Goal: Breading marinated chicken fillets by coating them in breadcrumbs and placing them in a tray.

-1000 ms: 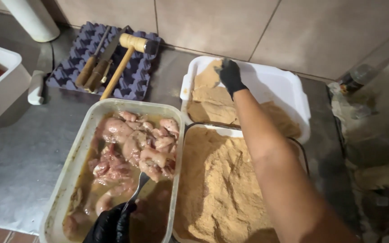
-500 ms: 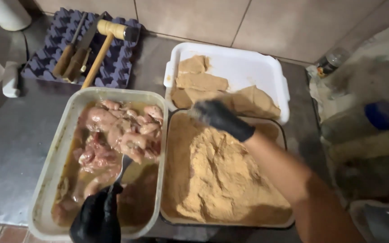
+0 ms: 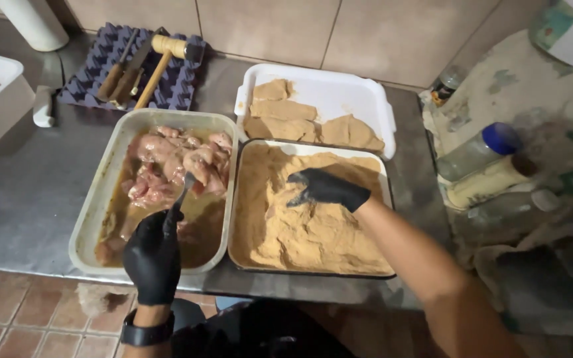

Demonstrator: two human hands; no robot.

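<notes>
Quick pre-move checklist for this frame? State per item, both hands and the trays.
1. Left hand, black-gloved, grips a metal fork over the pale tray of raw marinated meat: ok.
2. Fork tines on a meat piece: cannot tell.
3. Right hand, black-gloved, rests empty on the breadcrumbs in the dark-rimmed metal tray: ok.
4. White plastic tray holds breaded pieces with bare room at its far right: ok.
5. Wooden mallet lies on the purple egg carton, apart from both hands: ok.
</notes>
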